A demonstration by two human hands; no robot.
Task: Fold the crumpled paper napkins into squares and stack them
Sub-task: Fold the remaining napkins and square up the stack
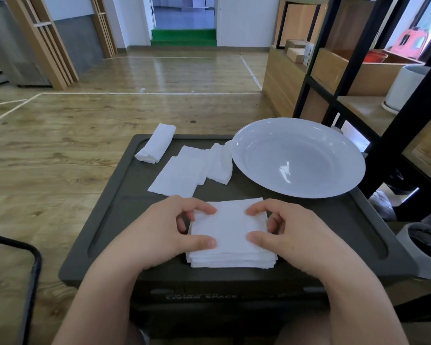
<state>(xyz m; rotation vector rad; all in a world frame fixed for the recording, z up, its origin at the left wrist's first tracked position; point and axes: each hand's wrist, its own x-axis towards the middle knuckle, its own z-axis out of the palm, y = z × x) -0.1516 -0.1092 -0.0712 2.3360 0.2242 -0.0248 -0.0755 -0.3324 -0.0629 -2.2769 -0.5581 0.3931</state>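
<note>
A stack of white napkins folded into squares [230,235] lies at the near middle of the dark box lid [309,215]. My left hand [169,227] grips the stack's left edge with thumb and fingers on top. On the opposite edge my right hand [294,232] holds it the same way. Farther back lie a flat unfolded napkin [177,176], a loosely folded napkin [219,165] beside the plate, and a rolled-up napkin [156,143] at the lid's far left corner.
A large white plate [299,158] sits on the lid's far right. A black-framed wooden shelf [334,78] stands to the right, with a grey bin [426,247] by the box. A black chair frame [33,265] is at left on the wooden floor.
</note>
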